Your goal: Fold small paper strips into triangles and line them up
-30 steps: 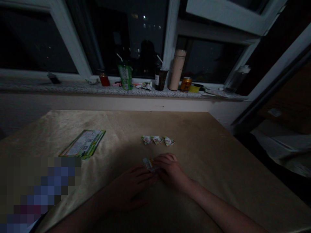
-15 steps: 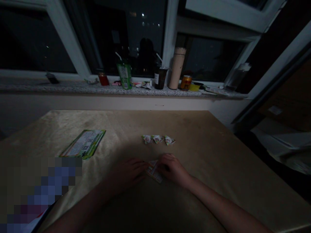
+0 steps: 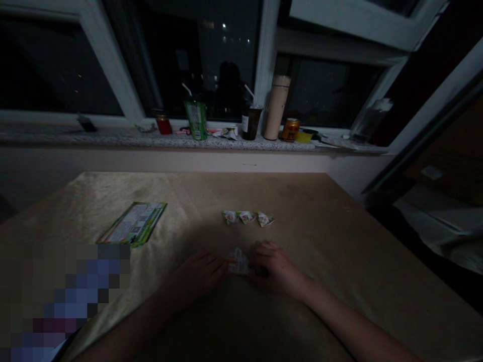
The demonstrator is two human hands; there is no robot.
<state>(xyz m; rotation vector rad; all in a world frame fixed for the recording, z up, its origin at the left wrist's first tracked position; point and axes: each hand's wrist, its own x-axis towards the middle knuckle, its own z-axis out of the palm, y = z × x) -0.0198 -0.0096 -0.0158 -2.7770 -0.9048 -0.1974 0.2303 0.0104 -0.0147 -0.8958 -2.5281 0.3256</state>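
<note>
A small piece of printed paper (image 3: 238, 262), folded into a triangle, lies on the table between my two hands. My left hand (image 3: 202, 274) rests at its left corner, with closed fingers on the edge. At its right corner, my right hand (image 3: 274, 265) is curled, with thumb and fingers holding the paper. The fingertips are dim and partly hidden. Just beyond stand three small folded paper triangles in a row: a left one (image 3: 230, 217), a middle one (image 3: 246, 216) and a right one (image 3: 264, 219).
A stack of green printed leaflets (image 3: 138, 223) lies left on the cloth-covered table (image 3: 320, 221). Behind it, the windowsill (image 3: 222, 144) carries a green cup (image 3: 196, 119), a dark drink cup (image 3: 250, 122), a pink flask (image 3: 277, 108) and an orange can (image 3: 290, 129). A blurred patch covers the lower left.
The paper between my hands has turned and now shows a triangle with its point away from me. My right hand has shifted slightly right and nearer. The view has moved a little.
</note>
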